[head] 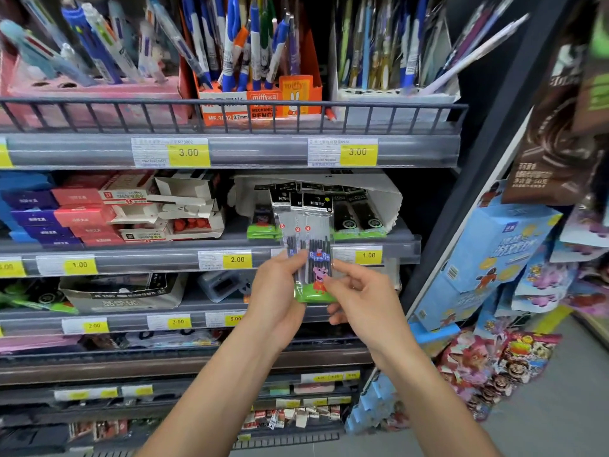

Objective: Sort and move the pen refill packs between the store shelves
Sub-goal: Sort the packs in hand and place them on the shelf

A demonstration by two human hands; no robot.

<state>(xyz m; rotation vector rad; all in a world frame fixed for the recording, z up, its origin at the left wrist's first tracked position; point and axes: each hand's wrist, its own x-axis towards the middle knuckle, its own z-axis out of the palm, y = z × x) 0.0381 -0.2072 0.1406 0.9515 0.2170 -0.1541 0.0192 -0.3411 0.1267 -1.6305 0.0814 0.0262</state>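
A small stack of pen refill packs (308, 239) stands upright in front of the second shelf, with clear sleeves, black headers and a cartoon pig on green at the bottom. My left hand (275, 291) grips the stack's lower left edge, thumb on the front. My right hand (359, 296) pinches its lower right edge. More refill packs (357, 212) stand in an open white carton (379, 189) on the shelf right behind.
Pen displays fill the top shelf behind a wire rail (230, 105). Red, blue and white boxes (108, 209) lie left of the carton. Yellow price tags line the shelf edges (230, 260). Toy packs (494, 258) hang on the right side rack.
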